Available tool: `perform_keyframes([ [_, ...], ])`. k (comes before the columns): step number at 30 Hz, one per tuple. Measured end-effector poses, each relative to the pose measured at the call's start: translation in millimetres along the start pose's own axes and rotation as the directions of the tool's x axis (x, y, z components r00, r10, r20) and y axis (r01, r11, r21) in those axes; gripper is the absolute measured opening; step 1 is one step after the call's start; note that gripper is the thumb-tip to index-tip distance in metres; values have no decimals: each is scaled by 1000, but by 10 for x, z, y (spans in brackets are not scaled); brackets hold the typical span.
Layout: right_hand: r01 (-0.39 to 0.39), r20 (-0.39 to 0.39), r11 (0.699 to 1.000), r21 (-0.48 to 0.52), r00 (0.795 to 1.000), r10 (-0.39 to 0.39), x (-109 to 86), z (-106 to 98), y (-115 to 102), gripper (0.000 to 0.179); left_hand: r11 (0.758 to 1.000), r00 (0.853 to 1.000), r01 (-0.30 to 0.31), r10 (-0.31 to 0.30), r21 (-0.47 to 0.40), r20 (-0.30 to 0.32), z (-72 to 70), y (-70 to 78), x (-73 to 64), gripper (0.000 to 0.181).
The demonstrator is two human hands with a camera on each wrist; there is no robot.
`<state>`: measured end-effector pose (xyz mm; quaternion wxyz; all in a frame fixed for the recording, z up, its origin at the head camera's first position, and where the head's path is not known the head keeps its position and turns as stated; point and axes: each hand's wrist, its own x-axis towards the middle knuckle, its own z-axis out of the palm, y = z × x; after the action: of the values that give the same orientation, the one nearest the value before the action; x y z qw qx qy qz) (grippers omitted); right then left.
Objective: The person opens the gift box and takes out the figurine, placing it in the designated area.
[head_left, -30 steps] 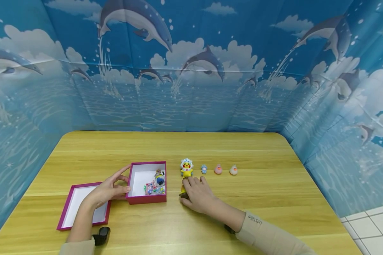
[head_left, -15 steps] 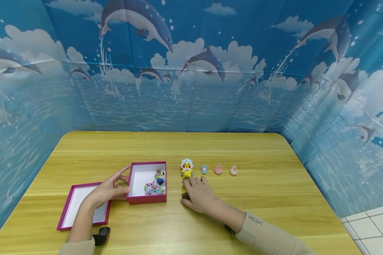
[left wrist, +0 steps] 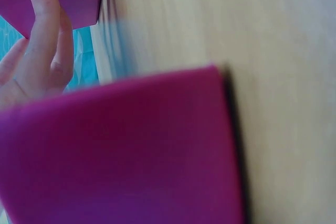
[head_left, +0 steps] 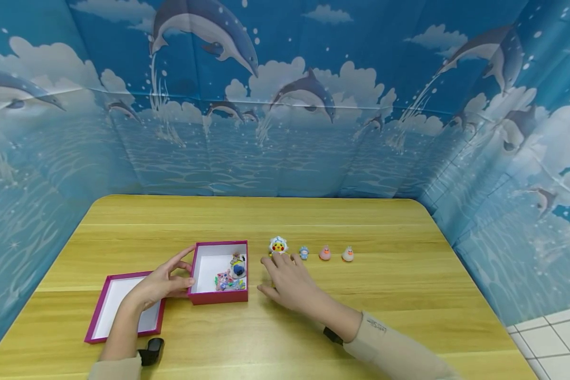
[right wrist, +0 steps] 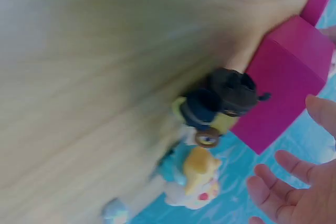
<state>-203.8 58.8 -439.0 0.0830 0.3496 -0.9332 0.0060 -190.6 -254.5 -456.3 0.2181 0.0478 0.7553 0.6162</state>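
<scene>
Table (head_left: 385, 295): my toys sit here.
Box (head_left: 218, 296): my left hand (head_left: 163, 282) holds its side.
Right hand (head_left: 287, 282): fingers spread, holding nothing.
Dark-haired yellow toy (right wrist: 220, 103): under my palm, beside the box.
Yellow-and-white figure (head_left: 277, 246): my fingers might bump it over.

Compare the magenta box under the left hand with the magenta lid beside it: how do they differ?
The box is deeper, with taller walls; the lid is shallow and flat. The box holds small toys; the lid's white inside shows nothing except the forearm lying across it. The left hand grips the box's near-left corner; its fingers do not grip the lid. Both are magenta outside, white inside, and lie open side up on the wooden table.
</scene>
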Motion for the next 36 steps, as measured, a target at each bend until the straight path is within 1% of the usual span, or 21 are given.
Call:
perform_keyframes([
  [2,2,-11,1000,1,1000,-2,54,-48,-35,52,1000,1000,-9,9,-2,5,-2,4,-2,80],
  [5,10,-19,1000,9,1000,-10,138,-104,-99,51,1000,1000,-8,8,-7,4,2,2,-4,80],
  [10,29,-34,999,25,999,-28,277,-129,-216,49,1000,1000,0,0,-7,3,4,-5,0,79],
  [13,46,-34,999,5,998,-46,358,-112,-277,45,1000,1000,-3,3,-9,7,2,9,-1,79],
  [18,69,-16,995,-71,997,-70,494,-65,-365,39,1000,1000,-5,6,-20,12,3,30,-10,80],
  [20,74,14,992,-104,997,-73,541,-46,-395,38,1000,1000,-12,13,-22,16,3,31,-14,80],
  [24,76,124,985,-158,991,-56,612,-32,-446,37,1000,1000,-11,12,-18,17,4,19,-11,80],
  [28,77,223,973,-215,975,-28,675,-27,-482,41,1000,1000,0,0,-13,9,2,7,-4,79],
  [32,76,290,961,-268,957,5,729,-3,-506,47,1000,1000,4,-4,-12,4,-5,6,-1,79],
  [36,65,346,954,-292,937,42,776,17,-526,49,1000,1000,4,-4,-11,5,-6,9,-3,79],
])
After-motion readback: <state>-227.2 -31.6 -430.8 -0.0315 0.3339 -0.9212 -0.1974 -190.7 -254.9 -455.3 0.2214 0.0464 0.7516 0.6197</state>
